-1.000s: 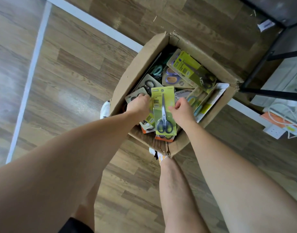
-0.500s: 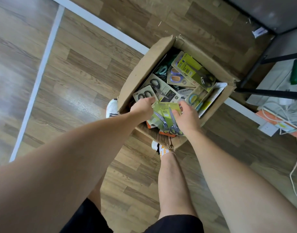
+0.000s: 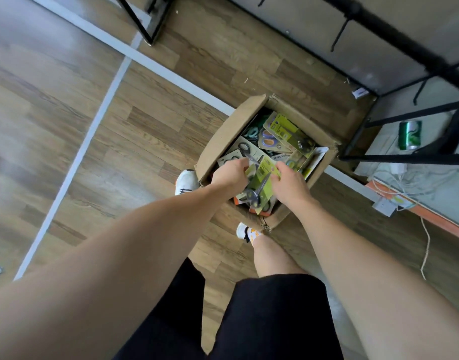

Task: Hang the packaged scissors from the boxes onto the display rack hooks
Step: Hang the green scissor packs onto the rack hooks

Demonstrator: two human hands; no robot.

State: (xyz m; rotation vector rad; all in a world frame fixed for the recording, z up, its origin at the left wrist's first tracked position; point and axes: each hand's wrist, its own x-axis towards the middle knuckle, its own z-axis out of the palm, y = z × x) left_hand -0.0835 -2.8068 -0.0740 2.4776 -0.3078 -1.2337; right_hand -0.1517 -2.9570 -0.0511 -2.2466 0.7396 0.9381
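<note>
A person looks straight down past their own bare arms at an open cardboard box (image 3: 218,141) standing on a wood-plank floor (image 3: 67,126), just in front of their feet. The box holds a loose jumble of carded scissors packs in green, grey and orange. Both hands are inside it, close together over the near end. The left hand (image 3: 229,175) and the right hand (image 3: 288,181) each have fingers curled onto a side edge of a lime-green scissors pack (image 3: 261,178), which is tilted and held just above the pile, its dark handles pointing toward the person. How many packs are in the grip is hard to tell, because the picture is blurred there. The pack is probably light and fairly stiff, a flat card with a smooth plastic blister that could slip, so the card edges or the top end near the hang hole look like the safest places to hold it. The black frame of a display rack (image 3: 405,42) stands beyond the box at upper right, with thin hooks (image 3: 339,35) showing and nothing visibly hung on them.
</note>
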